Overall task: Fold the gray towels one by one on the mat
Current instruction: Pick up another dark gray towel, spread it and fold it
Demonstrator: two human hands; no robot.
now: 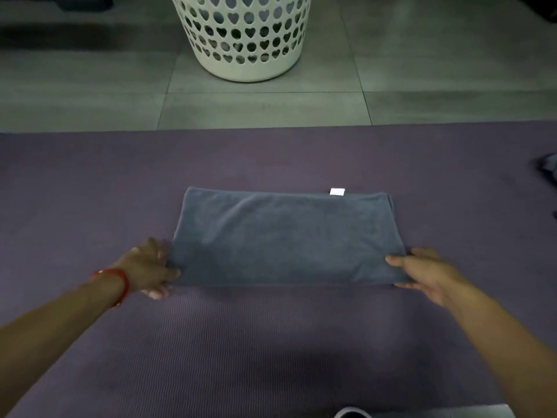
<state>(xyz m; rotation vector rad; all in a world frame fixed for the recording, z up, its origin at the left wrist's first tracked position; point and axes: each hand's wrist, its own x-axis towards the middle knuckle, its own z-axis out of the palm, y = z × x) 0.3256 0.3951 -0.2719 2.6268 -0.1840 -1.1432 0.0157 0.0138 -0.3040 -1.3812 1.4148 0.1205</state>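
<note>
- I see the gray towel (283, 236) flat mid-mat (90, 182), already folded once
- My left hand (150, 267) pinches its near left corner, right hand (428, 276) its near right corner
- Uneven lift could skew the next fold; the doubled layers may slip apart

A white plastic laundry basket (244, 37) with heart-shaped holes stands upright on the gray tiled floor (90, 95), past the far edge of the mat. Something pale shows dimly through the holes, too dark to identify. At the right edge lies a dark bundle (547, 171), cut off. A pale rounded object (352, 414) peeks in at the bottom edge.
</note>
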